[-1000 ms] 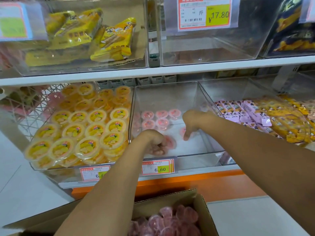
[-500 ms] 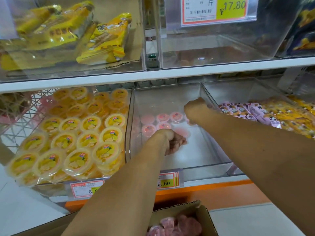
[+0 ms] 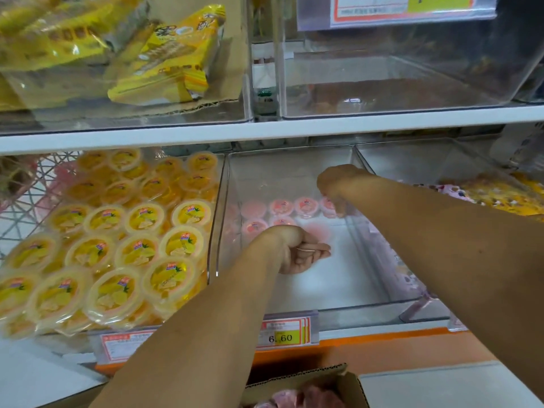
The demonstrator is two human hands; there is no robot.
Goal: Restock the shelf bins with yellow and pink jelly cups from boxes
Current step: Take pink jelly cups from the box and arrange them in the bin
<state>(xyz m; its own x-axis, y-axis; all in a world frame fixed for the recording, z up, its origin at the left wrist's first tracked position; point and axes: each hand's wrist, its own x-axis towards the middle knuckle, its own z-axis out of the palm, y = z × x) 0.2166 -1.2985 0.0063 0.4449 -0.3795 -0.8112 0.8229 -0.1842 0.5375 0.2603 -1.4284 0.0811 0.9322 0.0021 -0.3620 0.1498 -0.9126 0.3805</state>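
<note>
Bright, even, slightly warm light filled the shelves, and shadows were faint. Pale glare and reflections streaked the clear walls of the upper bins (image 3: pixel 382 83) and the middle bin (image 3: pixel 365 254). The whole frame was soft: the yellow jelly cups (image 3: pixel 117 245) at near left were smeared, and the pink jelly cups (image 3: pixel 282 207) at far middle were hazy. The shelf edge (image 3: pixel 265 131) bowed with wide-angle distortion.

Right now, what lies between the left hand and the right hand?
One blurred pink jelly cup on the bin floor, seen in the head view.
</note>
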